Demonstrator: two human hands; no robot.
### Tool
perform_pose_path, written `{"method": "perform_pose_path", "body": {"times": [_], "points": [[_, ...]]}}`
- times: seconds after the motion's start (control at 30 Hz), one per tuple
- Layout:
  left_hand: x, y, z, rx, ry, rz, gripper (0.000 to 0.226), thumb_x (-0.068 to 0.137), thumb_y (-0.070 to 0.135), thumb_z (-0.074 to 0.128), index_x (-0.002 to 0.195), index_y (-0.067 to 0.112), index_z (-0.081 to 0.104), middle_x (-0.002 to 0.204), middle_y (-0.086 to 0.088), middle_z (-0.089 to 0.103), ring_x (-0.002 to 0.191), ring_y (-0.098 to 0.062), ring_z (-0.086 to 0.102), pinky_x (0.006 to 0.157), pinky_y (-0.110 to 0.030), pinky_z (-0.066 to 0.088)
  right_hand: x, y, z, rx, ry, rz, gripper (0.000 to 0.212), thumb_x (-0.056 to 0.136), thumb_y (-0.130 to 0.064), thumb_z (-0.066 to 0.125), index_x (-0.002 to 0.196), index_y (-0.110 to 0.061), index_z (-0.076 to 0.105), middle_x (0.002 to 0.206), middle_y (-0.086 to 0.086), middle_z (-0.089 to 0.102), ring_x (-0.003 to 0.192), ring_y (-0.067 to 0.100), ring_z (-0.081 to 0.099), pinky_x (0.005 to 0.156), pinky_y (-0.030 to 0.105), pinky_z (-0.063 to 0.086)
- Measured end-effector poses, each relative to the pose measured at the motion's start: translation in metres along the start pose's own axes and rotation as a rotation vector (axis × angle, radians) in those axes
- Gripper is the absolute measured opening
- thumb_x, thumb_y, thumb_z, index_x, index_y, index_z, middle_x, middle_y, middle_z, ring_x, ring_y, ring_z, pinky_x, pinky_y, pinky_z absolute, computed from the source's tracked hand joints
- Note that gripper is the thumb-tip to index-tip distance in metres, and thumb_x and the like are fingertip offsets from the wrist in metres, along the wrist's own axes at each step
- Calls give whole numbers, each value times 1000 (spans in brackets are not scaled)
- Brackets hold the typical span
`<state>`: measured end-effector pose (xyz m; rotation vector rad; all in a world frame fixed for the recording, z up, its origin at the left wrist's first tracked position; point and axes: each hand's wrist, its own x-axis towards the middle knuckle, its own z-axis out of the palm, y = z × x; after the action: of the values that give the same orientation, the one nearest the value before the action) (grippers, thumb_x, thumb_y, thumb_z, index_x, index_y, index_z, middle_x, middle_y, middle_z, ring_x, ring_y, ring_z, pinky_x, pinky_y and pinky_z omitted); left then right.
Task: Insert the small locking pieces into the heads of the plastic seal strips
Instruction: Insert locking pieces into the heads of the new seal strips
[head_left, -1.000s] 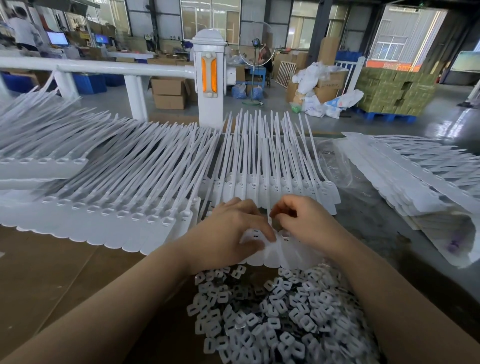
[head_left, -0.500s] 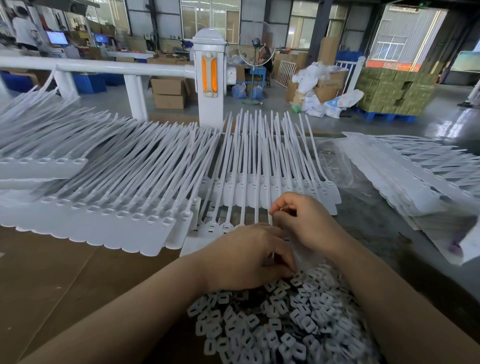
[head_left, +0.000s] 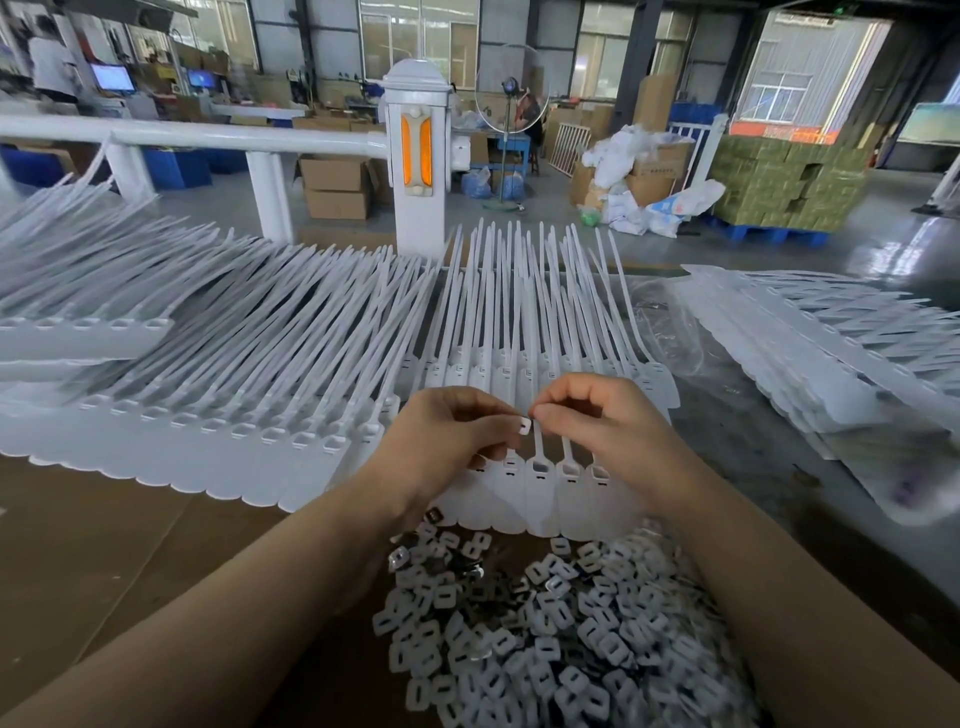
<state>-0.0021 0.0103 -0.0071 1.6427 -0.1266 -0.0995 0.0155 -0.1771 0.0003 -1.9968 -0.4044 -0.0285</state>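
Two hands are in view, the left hand (head_left: 447, 441) and the right hand (head_left: 602, 431); one small locking piece (head_left: 524, 426) sits pinched between them. The loose locking pieces in the pile (head_left: 550, 639) are far too many to count; so are the seal strips, which lie in three spreads, a left spread (head_left: 208, 364), a middle spread (head_left: 524, 322) and a right spread (head_left: 831, 343). Of the nearest row, five strip heads (head_left: 540, 470) show between the hands; one white post (head_left: 418, 156) stands beyond.

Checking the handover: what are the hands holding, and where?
One small locking piece, pinched at its edges between the fingertips of left hand and right hand.
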Motion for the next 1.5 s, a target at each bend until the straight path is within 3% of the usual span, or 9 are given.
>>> {"method": "perform_pose_path", "body": {"times": [0.13,0.37,0.5,0.7,0.9,1.13,1.3,1.4,1.5], "points": [[-1,0,1,34,-2,11,4,87,12,70,88,11,74,79,-5,76,66,-8,64,69,-25,52,-1,0,0,-20,-44,-20,7,91,-21,68,86,-23,73,64,-15,65,54,-5,54,52,8,41],[-1,-1,2,115,0,41,3,85,14,73,88,13,73,77,1,76,65,-6,65,68,-20,54,-1,-2,0,-82,-75,-12,8,92,-22,67,86,-22,72,64,-13,64,55,-4,52,52,10,41],[-1,-6,2,439,64,136,10,81,23,76,78,31,70,74,20,70,68,6,63,61,-5,46,3,7,-1,-219,-50,77,11,93,-28,66,83,-24,71,58,-17,62,51,-5,53,52,15,42],[-2,-11,2,738,8,232,18,80,27,75,76,39,62,78,14,62,79,7,55,64,-6,43,5,16,-2,-393,-56,182,14,88,-38,68,76,-31,70,69,-18,69,67,0,64,76,33,50],[0,-15,2,777,-9,268,21,79,28,77,78,41,61,83,14,59,78,6,55,65,-7,43,4,11,2,-419,-74,202,15,87,-41,70,75,-31,71,73,-15,72,71,4,68,89,41,52],[0,-17,1,787,-17,291,22,79,27,77,77,41,60,86,13,59,76,2,57,71,-14,48,1,6,2,-437,-76,214,17,87,-42,71,73,-33,69,67,-21,68,79,4,64,103,52,42],[0,-17,1,787,-28,295,21,81,28,76,78,42,60,87,13,58,77,1,58,73,-17,51,2,6,2,-464,-89,224,18,87,-40,71,72,-32,66,67,-17,66,78,5,62,99,48,44],[0,-18,1,790,-32,304,17,82,29,75,81,39,62,87,12,59,78,0,58,76,-21,52,3,6,3,-483,-109,243,15,86,-38,71,75,-31,63,73,-14,65,76,8,62,82,33,48],[-1,-17,1,819,-39,342,11,83,29,73,88,35,66,85,11,57,78,-3,56,76,-26,52,4,8,4,-475,-116,252,14,84,-35,74,78,-29,62,74,-11,64,70,5,59,75,31,47]]}}
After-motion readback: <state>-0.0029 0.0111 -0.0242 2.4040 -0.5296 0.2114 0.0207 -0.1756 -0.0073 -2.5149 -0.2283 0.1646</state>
